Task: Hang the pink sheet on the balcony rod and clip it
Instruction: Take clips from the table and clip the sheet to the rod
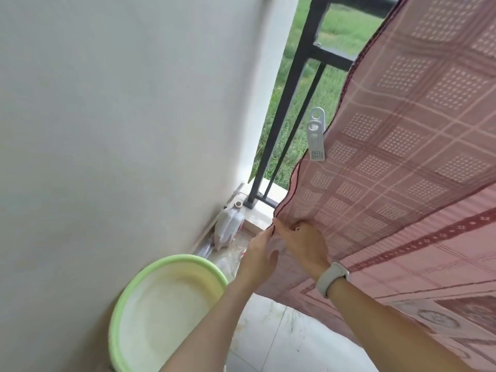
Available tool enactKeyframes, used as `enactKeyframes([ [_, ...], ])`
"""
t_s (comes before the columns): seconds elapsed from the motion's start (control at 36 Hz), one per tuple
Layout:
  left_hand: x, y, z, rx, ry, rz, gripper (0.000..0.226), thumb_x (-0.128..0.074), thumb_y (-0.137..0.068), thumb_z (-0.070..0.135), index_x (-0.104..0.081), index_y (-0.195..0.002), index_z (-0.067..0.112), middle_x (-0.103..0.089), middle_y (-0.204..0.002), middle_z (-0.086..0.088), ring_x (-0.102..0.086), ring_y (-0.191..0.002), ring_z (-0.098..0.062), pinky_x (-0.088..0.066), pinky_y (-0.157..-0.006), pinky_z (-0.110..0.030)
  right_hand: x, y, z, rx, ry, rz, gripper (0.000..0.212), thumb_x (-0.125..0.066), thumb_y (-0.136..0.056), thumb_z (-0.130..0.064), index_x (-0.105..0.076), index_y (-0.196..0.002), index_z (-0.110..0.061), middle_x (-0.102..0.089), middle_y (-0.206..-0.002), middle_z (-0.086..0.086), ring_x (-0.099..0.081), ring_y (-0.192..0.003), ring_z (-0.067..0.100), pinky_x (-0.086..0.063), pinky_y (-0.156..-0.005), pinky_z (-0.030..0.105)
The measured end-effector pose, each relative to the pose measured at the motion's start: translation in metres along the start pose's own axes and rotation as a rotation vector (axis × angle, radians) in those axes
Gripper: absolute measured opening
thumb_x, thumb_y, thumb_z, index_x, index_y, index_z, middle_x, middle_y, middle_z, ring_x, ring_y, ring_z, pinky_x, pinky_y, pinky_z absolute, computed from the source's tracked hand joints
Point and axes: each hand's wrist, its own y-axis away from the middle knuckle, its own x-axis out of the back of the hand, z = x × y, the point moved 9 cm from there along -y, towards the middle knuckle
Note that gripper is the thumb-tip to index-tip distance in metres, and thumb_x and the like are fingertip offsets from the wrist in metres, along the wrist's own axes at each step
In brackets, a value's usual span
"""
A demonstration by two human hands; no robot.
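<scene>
The pink checked sheet point(402, 146) hangs down from the dark balcony rail point(375, 1) at the top right and fills the right half of the view. A white plastic clip point(316, 135) is clamped on its left edge. My right hand point(303, 245), with a white watch on its wrist, pinches the sheet's lower left corner. My left hand point(260, 253) holds the same corner edge from the left, fingers against the cloth.
A white wall point(120, 130) fills the left side. A light green basin point(166, 312) stands on the tiled floor below my left arm. A plastic jug point(229, 226) and clutter sit in the corner by the black railing bars point(290, 108). Grass lies beyond.
</scene>
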Motion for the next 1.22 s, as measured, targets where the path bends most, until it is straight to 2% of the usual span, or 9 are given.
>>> enactKeyframes([
  [0.11,0.003,0.011,0.007,-0.075,0.096,0.033,0.055,-0.053,-0.083,-0.001,-0.043,-0.133,0.018,-0.049,-0.11,0.019,-0.049,-0.105,-0.007,-0.032,-0.082,-0.002,0.002,-0.001,0.007,0.009,0.026,0.045,0.042,-0.052,-0.083,-0.048,-0.043,-0.054,-0.019,-0.048,-0.049,-0.004,-0.051,-0.054,0.02,-0.034,-0.049,0.028],
  [0.22,0.02,0.002,-0.002,-0.124,0.091,0.136,0.04,-0.051,-0.088,0.006,-0.051,-0.119,0.032,-0.057,-0.117,0.002,-0.052,-0.109,-0.014,-0.045,-0.088,-0.026,0.007,0.007,0.008,0.131,-0.024,0.098,0.043,-0.054,-0.088,-0.033,-0.035,-0.053,-0.018,-0.037,-0.046,-0.002,-0.039,-0.046,0.016,-0.028,-0.049,0.029],
  [0.36,0.012,-0.034,-0.008,0.083,0.282,-0.08,0.052,-0.054,-0.091,0.03,-0.038,-0.138,0.017,-0.04,-0.139,0.007,-0.034,-0.128,-0.005,-0.028,-0.105,-0.023,0.01,0.013,0.013,0.158,-0.079,0.108,0.03,-0.056,-0.088,-0.024,-0.046,-0.061,-0.015,-0.038,-0.049,-0.003,-0.036,-0.047,0.011,-0.028,-0.05,0.029],
  [0.53,0.01,-0.038,-0.01,0.216,0.668,-0.096,0.008,-0.065,-0.08,0.018,-0.066,-0.073,0.02,-0.066,-0.064,0.008,-0.056,-0.06,0.003,-0.042,-0.057,-0.012,0.005,0.018,0.007,0.215,-0.07,0.078,0.032,-0.058,-0.087,-0.025,-0.049,-0.059,-0.011,-0.042,-0.048,0.002,-0.038,-0.047,0.013,-0.028,-0.05,0.031],
  [0.75,0.03,-0.033,-0.018,0.13,0.563,0.045,0.02,-0.057,-0.087,0.006,-0.063,-0.072,0.017,-0.057,-0.061,0.009,-0.045,-0.052,0.003,-0.035,-0.054,-0.013,0.005,0.032,-0.005,0.259,-0.067,0.132,0.046,-0.061,-0.085,-0.025,-0.034,-0.048,-0.027,-0.042,-0.048,-0.005,-0.033,-0.046,0.011,-0.024,-0.048,0.023],
  [0.83,0.017,-0.03,-0.019,0.162,0.589,-0.03,0.017,-0.056,-0.089,0.01,-0.065,-0.079,0.02,-0.064,-0.072,0.002,-0.055,-0.067,-0.007,-0.044,-0.065,-0.024,0.005,0.033,-0.009,0.281,0.005,0.096,0.016,-0.053,-0.09,-0.028,-0.067,-0.09,-0.035,-0.058,-0.06,-0.004,-0.049,-0.053,0.013,-0.039,-0.053,0.032],
  [0.89,0.014,-0.031,-0.018,0.179,0.613,-0.067,0.017,-0.054,-0.09,0.01,-0.066,-0.084,0.019,-0.067,-0.079,-0.001,-0.06,-0.075,-0.011,-0.048,-0.071,-0.027,0.0,0.031,-0.01,0.301,0.121,0.067,0.032,-0.047,-0.092,-0.027,-0.055,-0.121,-0.038,-0.06,-0.066,-0.001,-0.052,-0.058,0.017,-0.04,-0.053,0.031],
  [1.11,0.008,-0.025,-0.019,0.161,0.624,-0.131,0.008,-0.067,-0.082,0.02,-0.067,-0.089,0.024,-0.07,-0.087,0.002,-0.064,-0.086,-0.011,-0.051,-0.075,-0.019,-0.01,0.031,-0.012,0.377,0.245,-0.067,0.044,-0.041,-0.094,-0.026,-0.035,-0.136,-0.041,-0.044,-0.056,-0.005,-0.037,-0.046,0.009,-0.027,-0.043,0.024],
  [1.22,0.009,-0.031,-0.031,0.185,0.449,0.009,0.008,-0.064,-0.084,0.017,-0.065,-0.08,0.024,-0.066,-0.076,0.007,-0.063,-0.077,-0.015,-0.047,-0.068,-0.021,-0.012,0.03,-0.012,0.334,0.11,-0.262,0.046,-0.053,-0.089,-0.04,-0.039,-0.133,-0.033,-0.062,-0.104,0.023,-0.059,-0.087,0.033,-0.048,-0.074,0.043],
])
